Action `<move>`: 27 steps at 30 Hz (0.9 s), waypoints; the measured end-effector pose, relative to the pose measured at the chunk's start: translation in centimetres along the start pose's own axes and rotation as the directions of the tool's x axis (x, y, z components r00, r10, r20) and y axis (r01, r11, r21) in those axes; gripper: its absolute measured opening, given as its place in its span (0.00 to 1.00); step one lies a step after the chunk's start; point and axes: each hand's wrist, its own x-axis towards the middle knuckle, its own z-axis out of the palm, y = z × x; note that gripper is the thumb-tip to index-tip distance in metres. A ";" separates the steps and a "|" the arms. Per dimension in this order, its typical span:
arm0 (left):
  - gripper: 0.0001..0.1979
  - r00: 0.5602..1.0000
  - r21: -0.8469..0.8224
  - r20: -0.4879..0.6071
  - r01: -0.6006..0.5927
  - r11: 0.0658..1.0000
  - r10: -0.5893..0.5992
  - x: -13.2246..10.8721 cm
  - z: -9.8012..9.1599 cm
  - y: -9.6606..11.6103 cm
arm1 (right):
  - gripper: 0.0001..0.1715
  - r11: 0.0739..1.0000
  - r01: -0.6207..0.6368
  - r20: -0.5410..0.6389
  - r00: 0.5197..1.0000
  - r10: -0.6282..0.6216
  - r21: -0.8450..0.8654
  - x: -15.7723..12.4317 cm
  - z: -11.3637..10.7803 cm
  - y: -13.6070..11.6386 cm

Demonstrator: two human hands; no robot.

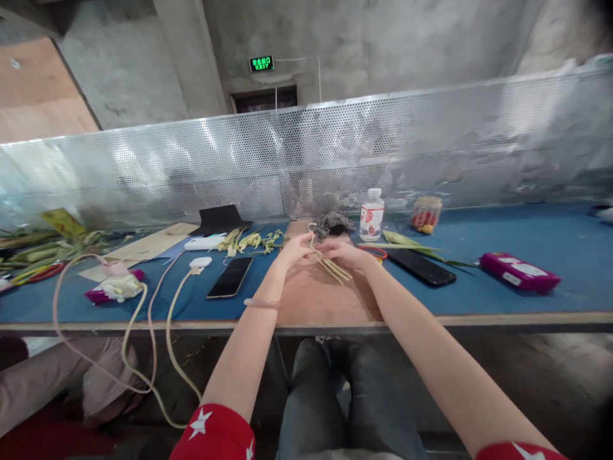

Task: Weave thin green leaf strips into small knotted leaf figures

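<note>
Head view: the fingers hide the middle of the pale strands [341, 273], so their number cannot be made out; the grey bundle [331, 223] just beyond has an indistinct outline. Cut off at the left edge are a neighbouring person's leg [48, 377] and a heap of stalks [43, 254]. Counted on the tabletop [472, 239]: two phones [230, 278], one on either side of the brown board [325, 303]; one bottle [372, 218]; one jar [426, 213]; two purple packets [520, 271], the left one partly covered.

Left hand [299, 248]: thumb and fingers pinch the strands near their far end. Right hand [345, 252]: fingers half curled at the strands — whether they pinch or merely touch cannot be told. Position of the strands: over the board, between the hands — loose ends toward the near edge.
</note>
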 end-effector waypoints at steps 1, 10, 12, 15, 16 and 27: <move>0.36 1.000 0.009 -0.005 0.007 1.000 -0.007 0.0 0.0 0.0 | 0.24 1.000 -0.005 0.004 1.000 0.005 -0.007 0.0 0.0 0.0; 0.36 0.999 0.019 -0.007 0.044 0.999 -0.044 -0.1 0.0 -0.1 | 0.18 0.997 -0.001 -0.067 0.998 -0.004 -0.079 -0.2 -0.5 -0.1; 0.35 0.999 0.008 0.016 0.041 0.999 -0.041 -0.1 0.0 -0.1 | 0.17 0.997 0.015 -0.078 0.997 -0.021 -0.080 -0.8 -0.3 -0.6; 0.35 0.997 -0.004 0.063 0.045 0.999 -0.045 -0.1 0.1 0.0 | 0.17 0.997 0.042 -0.092 0.995 -0.048 -0.065 -1.8 0.0 -1.5; 0.35 0.996 -0.007 0.079 0.050 0.999 -0.049 -0.1 0.1 0.0 | 0.17 0.997 0.050 -0.094 0.994 -0.055 -0.058 -2.1 0.1 -1.7; 0.21 0.980 -0.119 0.185 0.100 0.988 -0.077 0.0 1.2 0.3 | 0.23 0.975 0.220 -0.095 0.972 -0.215 0.039 -1.4 0.8 -2.0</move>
